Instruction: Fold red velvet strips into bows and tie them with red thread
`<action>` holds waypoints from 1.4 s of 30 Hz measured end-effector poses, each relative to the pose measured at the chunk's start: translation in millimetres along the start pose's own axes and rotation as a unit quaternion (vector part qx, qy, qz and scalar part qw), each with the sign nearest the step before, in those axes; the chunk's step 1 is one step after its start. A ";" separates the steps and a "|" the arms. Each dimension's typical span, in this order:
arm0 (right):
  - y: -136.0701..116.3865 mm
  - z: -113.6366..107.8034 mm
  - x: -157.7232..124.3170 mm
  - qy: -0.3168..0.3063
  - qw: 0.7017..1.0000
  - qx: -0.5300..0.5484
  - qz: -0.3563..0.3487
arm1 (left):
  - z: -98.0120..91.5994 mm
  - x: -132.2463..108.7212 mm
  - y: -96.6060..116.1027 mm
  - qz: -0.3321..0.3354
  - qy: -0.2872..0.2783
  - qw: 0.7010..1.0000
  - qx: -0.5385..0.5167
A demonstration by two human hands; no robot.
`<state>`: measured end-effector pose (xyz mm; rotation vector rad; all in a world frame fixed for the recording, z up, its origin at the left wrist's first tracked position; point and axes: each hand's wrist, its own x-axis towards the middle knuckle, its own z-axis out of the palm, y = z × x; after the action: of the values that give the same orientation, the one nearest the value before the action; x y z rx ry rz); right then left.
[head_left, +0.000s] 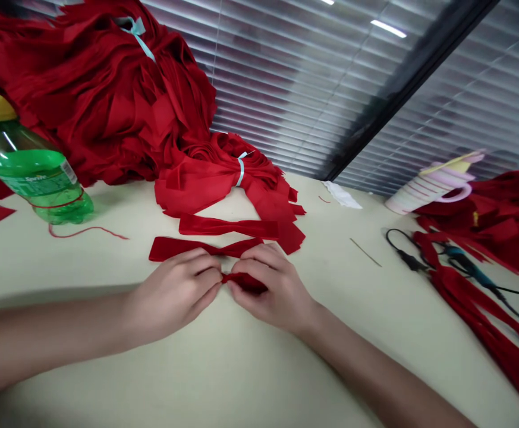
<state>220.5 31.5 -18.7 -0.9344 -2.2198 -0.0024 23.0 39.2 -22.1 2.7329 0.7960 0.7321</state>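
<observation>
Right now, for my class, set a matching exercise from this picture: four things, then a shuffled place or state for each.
1. green plastic bottle with yellow cap
2. pale pink striped cup
3. frontmost red cloth strip
4. crumpled white scrap

A. lying just left of the cup
B. in the left hand and right hand
C. beside the red cloth pile at right
D. far left, near a large red cloth bundle

Pairs: 1-D; 2-C; 3-B; 4-A
</observation>
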 end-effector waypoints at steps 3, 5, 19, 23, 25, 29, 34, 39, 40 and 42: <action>-4.0 0.3 -2.0 -0.013 1.000 -0.023 -0.003 | -3.6 -1.1 4.2 -0.034 -0.021 0.999 0.012; -6.5 2.4 -4.5 -0.035 0.999 -0.018 0.007 | -9.1 0.0 7.6 -0.092 -0.039 0.995 -0.016; -29.6 5.2 -4.3 0.059 0.994 0.085 -0.023 | -35.2 12.2 10.9 -0.246 -0.184 0.881 -0.359; -35.4 -4.6 -3.2 0.066 0.995 0.062 -0.035 | -45.3 17.4 6.5 -0.299 -0.248 0.782 -0.487; -34.8 -8.9 -2.6 0.104 0.994 0.020 -0.011 | -42.1 17.8 5.8 -0.346 -0.200 0.774 -0.491; -29.9 -12.8 -2.2 0.125 0.990 -0.060 0.012 | -25.2 14.3 9.4 -0.400 -0.052 0.790 -0.461; -30.2 -8.8 -2.9 0.089 0.993 -0.076 0.024 | -11.0 9.3 15.2 -0.352 0.012 0.824 -0.443; -36.2 -8.7 -3.9 0.051 0.994 -0.066 0.072 | -6.5 7.7 19.6 -0.363 0.037 0.842 -0.397; -37.2 -9.1 -4.4 0.040 0.994 -0.062 0.080 | -5.5 7.6 20.3 -0.364 0.043 0.846 -0.388; -38.7 -9.1 -5.6 0.020 0.994 -0.066 0.086 | -3.6 7.4 21.6 -0.359 0.048 0.855 -0.372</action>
<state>204.6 -2.9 -5.5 -1.1860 -2.1149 -0.0876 36.2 25.4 -9.1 1.5540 1.1454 0.7711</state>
